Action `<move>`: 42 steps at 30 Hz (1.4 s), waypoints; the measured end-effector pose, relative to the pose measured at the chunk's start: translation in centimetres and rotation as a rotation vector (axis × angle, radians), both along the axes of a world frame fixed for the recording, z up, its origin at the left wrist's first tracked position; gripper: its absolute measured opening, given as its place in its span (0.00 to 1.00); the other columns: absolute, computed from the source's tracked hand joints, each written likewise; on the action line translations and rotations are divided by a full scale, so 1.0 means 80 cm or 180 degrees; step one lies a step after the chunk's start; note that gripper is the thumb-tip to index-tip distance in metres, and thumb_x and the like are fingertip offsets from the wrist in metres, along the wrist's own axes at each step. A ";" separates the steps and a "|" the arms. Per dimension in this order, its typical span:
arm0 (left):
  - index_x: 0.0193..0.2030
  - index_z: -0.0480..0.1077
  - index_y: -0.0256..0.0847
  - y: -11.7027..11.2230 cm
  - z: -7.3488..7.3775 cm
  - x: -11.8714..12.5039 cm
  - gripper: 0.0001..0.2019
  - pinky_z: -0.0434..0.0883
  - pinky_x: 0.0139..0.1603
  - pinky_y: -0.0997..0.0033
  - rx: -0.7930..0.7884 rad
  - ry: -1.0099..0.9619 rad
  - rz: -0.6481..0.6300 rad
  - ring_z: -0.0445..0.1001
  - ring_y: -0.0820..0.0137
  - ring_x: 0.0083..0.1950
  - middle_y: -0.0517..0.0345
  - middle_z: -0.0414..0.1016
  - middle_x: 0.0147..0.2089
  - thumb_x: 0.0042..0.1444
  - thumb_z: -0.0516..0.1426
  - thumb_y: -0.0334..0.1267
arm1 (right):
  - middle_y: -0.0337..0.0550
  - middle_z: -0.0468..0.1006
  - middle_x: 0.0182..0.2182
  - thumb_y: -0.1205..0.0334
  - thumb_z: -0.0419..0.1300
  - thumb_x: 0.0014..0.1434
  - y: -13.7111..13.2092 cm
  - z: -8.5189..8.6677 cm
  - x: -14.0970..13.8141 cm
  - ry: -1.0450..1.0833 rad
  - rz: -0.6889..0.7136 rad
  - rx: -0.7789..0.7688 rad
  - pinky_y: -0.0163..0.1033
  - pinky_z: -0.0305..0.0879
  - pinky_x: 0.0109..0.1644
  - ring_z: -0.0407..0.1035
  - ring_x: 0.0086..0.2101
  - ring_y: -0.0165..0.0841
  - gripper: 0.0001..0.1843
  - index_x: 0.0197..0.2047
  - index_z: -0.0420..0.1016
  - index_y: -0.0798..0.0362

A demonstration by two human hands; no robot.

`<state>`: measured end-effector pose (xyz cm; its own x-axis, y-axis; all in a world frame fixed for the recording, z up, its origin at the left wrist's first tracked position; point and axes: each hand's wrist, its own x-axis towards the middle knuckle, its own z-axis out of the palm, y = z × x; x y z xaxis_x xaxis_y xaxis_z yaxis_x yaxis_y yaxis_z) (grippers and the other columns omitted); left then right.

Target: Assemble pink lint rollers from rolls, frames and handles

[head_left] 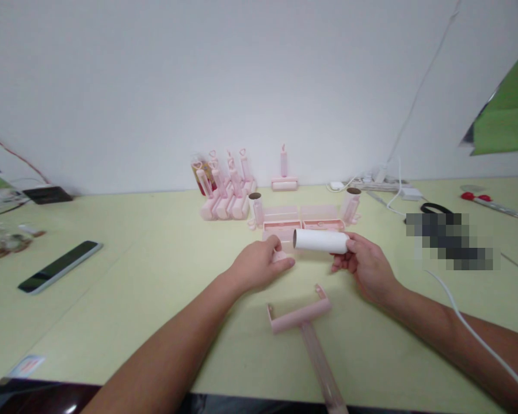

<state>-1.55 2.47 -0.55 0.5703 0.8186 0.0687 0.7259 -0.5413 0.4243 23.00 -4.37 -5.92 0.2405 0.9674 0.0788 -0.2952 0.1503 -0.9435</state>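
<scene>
My right hand [368, 265] grips one end of a white lint roller refill [322, 241], held roughly level above the table with its hollow cardboard core facing left. Between the thumb and fingers of my left hand [259, 264] is a small pale pink piece [278, 256], mostly covered by the fingers. A pink lint roller handle [300, 316] without a roll lies in front of both hands, its two-armed frame pointing away from me. Just beyond my hands are two pink open covers [323, 213], and an upright refill with a pink handle stands at either side of them.
Several pink lint rollers [224, 207] stand grouped at the back, with another single lint roller [284, 184] to their right. A phone-like device [60, 267] lies on the left. White cables, a charger [410, 194] and a blurred-out dark item [451, 241] occupy the right.
</scene>
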 end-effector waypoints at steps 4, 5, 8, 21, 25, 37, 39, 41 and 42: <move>0.42 0.68 0.39 -0.011 -0.005 0.009 0.21 0.69 0.36 0.60 0.0404 0.1204 0.0082 0.78 0.52 0.38 0.44 0.78 0.37 0.58 0.51 0.56 | 0.39 0.76 0.27 0.57 0.58 0.59 -0.001 0.000 -0.001 0.0027 0.0064 0.0005 0.39 0.73 0.27 0.69 0.23 0.30 0.14 0.45 0.72 0.56; 0.43 0.69 0.39 -0.013 -0.006 0.011 0.22 0.70 0.36 0.59 0.0409 0.1313 0.0113 0.78 0.51 0.39 0.43 0.78 0.38 0.58 0.50 0.57 | 0.39 0.75 0.26 0.57 0.58 0.59 -0.002 0.000 -0.002 0.0027 0.0075 -0.0002 0.39 0.73 0.27 0.69 0.23 0.30 0.14 0.45 0.72 0.56; 0.45 0.69 0.39 -0.017 -0.006 0.015 0.26 0.70 0.36 0.59 0.0355 0.1415 0.0121 0.78 0.49 0.40 0.42 0.78 0.39 0.58 0.50 0.61 | 0.39 0.75 0.26 0.57 0.58 0.59 -0.004 0.001 -0.003 0.0022 0.0102 -0.0011 0.39 0.73 0.27 0.69 0.22 0.30 0.14 0.44 0.73 0.56; 0.53 0.65 0.42 -0.019 0.010 0.008 0.27 0.60 0.27 0.73 -0.0391 -0.1046 -0.0320 0.69 0.70 0.27 0.63 0.70 0.28 0.54 0.60 0.58 | 0.39 0.74 0.26 0.53 0.58 0.60 -0.006 0.002 -0.006 -0.0093 0.0434 -0.0020 0.40 0.73 0.31 0.69 0.24 0.31 0.14 0.44 0.73 0.54; 0.46 0.67 0.40 -0.017 0.006 0.007 0.22 0.58 0.25 0.77 -0.0866 -0.1872 -0.0415 0.62 0.76 0.24 0.66 0.63 0.27 0.53 0.63 0.53 | 0.40 0.76 0.25 0.53 0.57 0.62 -0.010 0.001 -0.008 -0.0194 0.0784 -0.0073 0.39 0.71 0.32 0.71 0.25 0.32 0.17 0.51 0.71 0.54; 0.37 0.63 0.41 0.031 0.033 -0.032 0.16 0.55 0.22 0.76 0.0066 -0.3147 0.0864 0.55 0.77 0.20 0.68 0.58 0.22 0.54 0.57 0.53 | 0.41 0.77 0.32 0.55 0.63 0.56 -0.009 0.006 -0.012 -0.1606 0.0721 -0.0128 0.36 0.66 0.34 0.70 0.30 0.32 0.14 0.43 0.70 0.53; 0.34 0.64 0.40 0.040 0.037 -0.041 0.16 0.58 0.25 0.75 0.0534 -0.2681 0.1193 0.58 0.76 0.23 0.66 0.61 0.24 0.53 0.58 0.52 | 0.41 0.77 0.31 0.54 0.61 0.57 -0.010 0.006 -0.009 -0.2235 0.0718 -0.0046 0.37 0.65 0.35 0.70 0.30 0.33 0.12 0.41 0.73 0.53; 0.32 0.65 0.40 0.046 0.038 -0.048 0.18 0.59 0.28 0.74 0.0872 -0.1976 0.1471 0.62 0.75 0.26 0.65 0.64 0.26 0.51 0.60 0.53 | 0.40 0.77 0.31 0.54 0.61 0.58 -0.010 0.007 -0.007 -0.2799 0.0579 0.0035 0.37 0.63 0.34 0.70 0.29 0.33 0.13 0.43 0.74 0.52; 0.32 0.66 0.40 0.048 0.037 -0.050 0.18 0.59 0.29 0.74 0.0940 -0.1636 0.1571 0.64 0.73 0.27 0.64 0.66 0.26 0.50 0.60 0.54 | 0.40 0.78 0.31 0.54 0.60 0.57 -0.010 0.008 -0.005 -0.3013 0.0495 0.0081 0.37 0.62 0.33 0.69 0.29 0.33 0.13 0.43 0.73 0.51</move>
